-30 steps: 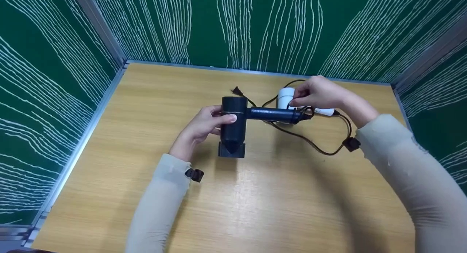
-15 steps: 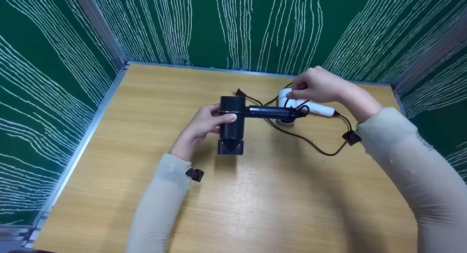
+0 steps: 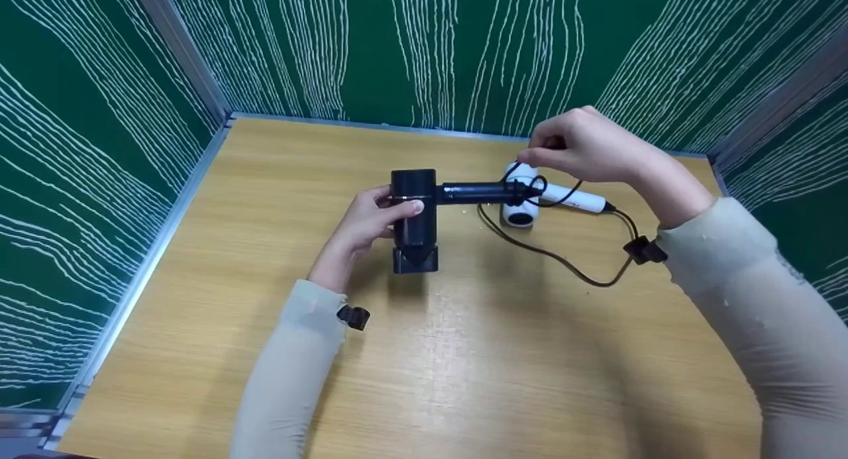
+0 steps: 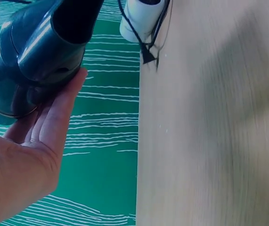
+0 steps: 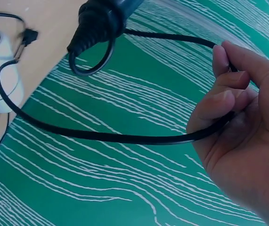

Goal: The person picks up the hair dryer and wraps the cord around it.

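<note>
A black hair dryer [image 3: 415, 224] with a flat nozzle is held above the table by my left hand [image 3: 368, 224]. The thumb lies over its barrel, and the fingers go round behind, as the left wrist view also shows. Its handle points right toward my right hand [image 3: 586, 148], which is raised higher. Thumb and fingers there pinch the dryer's black cord [image 5: 125, 138]. Between hand and handle the cord hangs in a bend, with a small loop at the handle's end. In the right wrist view, the cord passes through curled fingers.
A white hair dryer [image 3: 575, 199] lies on the wooden table [image 3: 503, 353], partly behind the black handle. Its dark cord [image 3: 563, 268] curves over the tabletop. A black plug [image 4: 148, 57] appears beside it in the left wrist view. Green walls [image 3: 377, 48] with white lines enclose the table.
My right hand has risen and moved slightly away, drawing the cord up. The black hair dryer has shifted a little up and left, uncovering more of the white one.
</note>
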### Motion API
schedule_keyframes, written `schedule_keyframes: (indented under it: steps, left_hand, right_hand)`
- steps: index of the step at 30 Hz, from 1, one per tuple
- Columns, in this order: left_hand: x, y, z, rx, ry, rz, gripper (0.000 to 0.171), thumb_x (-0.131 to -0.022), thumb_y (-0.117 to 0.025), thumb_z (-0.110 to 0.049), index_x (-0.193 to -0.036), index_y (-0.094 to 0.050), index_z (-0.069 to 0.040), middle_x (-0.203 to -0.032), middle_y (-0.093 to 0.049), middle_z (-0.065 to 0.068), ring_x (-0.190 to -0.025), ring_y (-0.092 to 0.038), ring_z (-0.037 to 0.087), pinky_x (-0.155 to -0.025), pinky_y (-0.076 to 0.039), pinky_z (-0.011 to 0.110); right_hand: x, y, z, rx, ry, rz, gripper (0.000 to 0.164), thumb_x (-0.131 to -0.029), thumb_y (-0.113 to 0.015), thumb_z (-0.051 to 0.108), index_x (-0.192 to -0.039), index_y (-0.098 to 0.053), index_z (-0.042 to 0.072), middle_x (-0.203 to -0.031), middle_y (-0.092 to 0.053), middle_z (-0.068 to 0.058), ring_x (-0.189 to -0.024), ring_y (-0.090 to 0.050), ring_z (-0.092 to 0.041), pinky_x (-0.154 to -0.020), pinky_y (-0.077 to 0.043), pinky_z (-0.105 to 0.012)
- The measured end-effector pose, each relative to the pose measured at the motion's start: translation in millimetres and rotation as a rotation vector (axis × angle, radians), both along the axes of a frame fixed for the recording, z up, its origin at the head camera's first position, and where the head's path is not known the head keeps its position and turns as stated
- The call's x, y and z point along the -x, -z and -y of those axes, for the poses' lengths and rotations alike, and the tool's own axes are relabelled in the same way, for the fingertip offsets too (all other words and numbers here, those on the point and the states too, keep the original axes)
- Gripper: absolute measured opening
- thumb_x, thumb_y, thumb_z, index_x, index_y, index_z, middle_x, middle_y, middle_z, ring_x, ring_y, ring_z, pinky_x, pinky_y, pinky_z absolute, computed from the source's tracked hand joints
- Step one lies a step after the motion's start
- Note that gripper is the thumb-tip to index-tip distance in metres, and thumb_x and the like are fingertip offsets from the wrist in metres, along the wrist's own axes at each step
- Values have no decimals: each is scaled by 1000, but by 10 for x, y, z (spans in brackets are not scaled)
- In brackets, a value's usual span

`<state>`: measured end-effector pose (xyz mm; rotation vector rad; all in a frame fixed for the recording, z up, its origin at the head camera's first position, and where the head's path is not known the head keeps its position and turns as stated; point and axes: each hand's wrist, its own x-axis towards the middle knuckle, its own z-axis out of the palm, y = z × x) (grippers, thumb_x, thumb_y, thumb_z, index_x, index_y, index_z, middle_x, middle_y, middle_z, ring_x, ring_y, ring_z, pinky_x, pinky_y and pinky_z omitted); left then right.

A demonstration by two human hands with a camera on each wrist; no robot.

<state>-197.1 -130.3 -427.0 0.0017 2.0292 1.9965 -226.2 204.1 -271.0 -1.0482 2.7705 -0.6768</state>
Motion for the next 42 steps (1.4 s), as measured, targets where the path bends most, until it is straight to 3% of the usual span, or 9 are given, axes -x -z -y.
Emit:
schedule_keyframes:
  steps: [6, 11, 18, 25, 29, 34, 42]
  left_hand:
    - [41, -4, 22, -24, -53, -4, 57, -96, -82, -31, -142, -62, -5, -126, -74, 16, -112, -72, 31, -96, -61, 48]
    - [62, -26, 49, -40, -90, -12, 58, -96, -82, -32, -144, -61, -5, -127, -73, 15, -114, -72, 30, -98, -60, 49]
    - [93, -41, 92, -62, -127, -1, 60, -96, -82, -35, -144, -61, -6, -128, -72, 15, -114, -71, 31, -100, -59, 49]
    - [107, -35, 115, -97, -139, -11, 56, -96, -82, -30, -142, -62, -4, -127, -72, 18, -114, -71, 33, -97, -60, 50]
    - [96, -51, 123, -116, -149, -2, 56, -97, -81, -30, -142, -62, -4, -128, -71, 18, -114, -71, 33, -96, -60, 49]
    - [84, -80, 124, -155, -145, 2, 54, -98, -80, -29, -142, -62, -3, -129, -71, 20, -114, -72, 35, -97, -61, 50]
    - [44, -105, 71, -206, -123, 7, 54, -97, -79, -28, -141, -63, -3, -129, -71, 20, -114, -72, 36, -97, -61, 51]
  right_hand:
    - [-111, -7, -4, 66, -8, -52, 25, -109, -64, 25, -92, -75, 10, -69, -58, 0, -55, -46, -14, -52, -37, -25]
    - [-223, 83, -36, 148, 31, 15, 24, -110, -62, 26, -99, -76, 10, -72, -59, -3, -55, -48, -16, -48, -40, -24]
    - [-488, 581, -4, 432, 75, 181, 17, -109, -61, 12, -107, -73, 1, -77, -62, -4, -51, -53, -14, -44, -49, -24]
    - [-713, 1060, 63, 607, 111, 219, 16, -108, -59, 4, -110, -71, -6, -76, -62, -6, -51, -57, -17, -44, -51, -27]
    - [-753, 1288, 105, 665, 109, 223, 14, -107, -60, 1, -110, -71, -7, -78, -63, -10, -52, -57, -16, -43, -53, -29]
    - [-761, 1548, 134, 714, 134, 301, 15, -108, -59, 2, -109, -71, -7, -89, -70, -14, -57, -58, -13, -47, -55, -29]
    - [-672, 1770, 141, 704, 179, 406, 17, -110, -61, 10, -111, -72, -3, -88, -61, -26, -57, -57, -14, -49, -58, -35]
